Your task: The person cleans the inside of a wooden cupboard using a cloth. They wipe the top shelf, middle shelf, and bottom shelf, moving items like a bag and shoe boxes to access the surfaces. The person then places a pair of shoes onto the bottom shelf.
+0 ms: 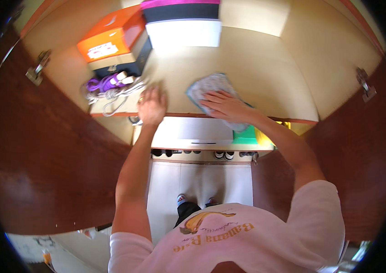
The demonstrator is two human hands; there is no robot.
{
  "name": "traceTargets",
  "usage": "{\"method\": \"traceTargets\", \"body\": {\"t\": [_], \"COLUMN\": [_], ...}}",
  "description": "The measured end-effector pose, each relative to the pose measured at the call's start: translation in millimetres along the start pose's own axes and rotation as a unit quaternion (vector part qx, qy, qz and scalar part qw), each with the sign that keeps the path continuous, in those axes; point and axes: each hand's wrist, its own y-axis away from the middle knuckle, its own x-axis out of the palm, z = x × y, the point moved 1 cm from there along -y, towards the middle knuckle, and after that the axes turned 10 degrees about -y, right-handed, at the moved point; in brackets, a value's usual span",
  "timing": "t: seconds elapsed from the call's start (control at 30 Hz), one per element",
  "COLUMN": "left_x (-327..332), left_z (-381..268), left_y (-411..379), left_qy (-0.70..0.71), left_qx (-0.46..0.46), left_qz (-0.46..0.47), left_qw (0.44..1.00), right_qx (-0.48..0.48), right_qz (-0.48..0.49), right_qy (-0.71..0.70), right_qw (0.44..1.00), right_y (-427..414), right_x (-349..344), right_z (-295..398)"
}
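My right hand presses flat on a pale cleaning cloth with teal edging, spread on the cream cabinet shelf. Part of the cloth hangs over the shelf's front edge. My left hand rests at that same edge, palm down with nothing in it, a ring on one finger. Just left of it lie a bundle of white cord and a purple rope with pale handles. Behind the cords stands an orange shoe box, stacked on a dark box with a tan lid.
A white box under a black and magenta one stands at the back. Brown doors flank the cabinet on both sides, with metal hinges. On the shelf below are a white box and a green box; shoes sit lower.
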Motion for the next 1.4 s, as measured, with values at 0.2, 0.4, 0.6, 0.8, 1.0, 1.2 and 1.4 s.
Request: {"method": "traceTargets", "body": {"t": [0.2, 0.4, 0.6, 0.8, 1.0, 1.2, 1.4], "left_x": [-15.1, -16.7, -17.4, -18.0, -14.6, -27.1, -70.2], "left_z": [-9.6, -3.4, -1.8, -0.6, 0.7, 18.9, 121.0], "left_y": [-0.5, -0.6, -2.8, -0.9, 1.2, -6.8, -65.7], "left_qy": [0.011, 0.042, 0.06, 0.085, 0.106, 0.182, 0.031], "left_qx": [-0.01, -0.011, 0.004, 0.003, 0.004, 0.086, 0.055], "left_qz": [-0.02, -0.033, -0.081, -0.098, -0.08, -0.088, 0.109], "left_qw": [1.0, 0.999, 0.995, 0.992, 0.991, 0.976, 0.992], "right_qx": [-0.019, -0.029, 0.021, 0.146, 0.155, 0.025, 0.003], "right_qz": [0.019, -0.019, -0.066, -0.142, -0.138, -0.098, -0.019], "right_qy": [-0.064, -0.088, -0.057, -0.073, -0.059, -0.05, -0.073], "right_qw": [0.998, 0.996, 0.996, 0.976, 0.976, 0.994, 0.997], "right_y": [1.0, -103.8, -245.9, -318.5, -320.1, -263.9, -189.7], "right_x": [-6.0, 10.7, 27.0, 24.5, 26.7, 34.8, 30.6], "right_z": [-1.1, -23.3, -79.1, -106.4, -99.4, -54.5, 5.4]}}
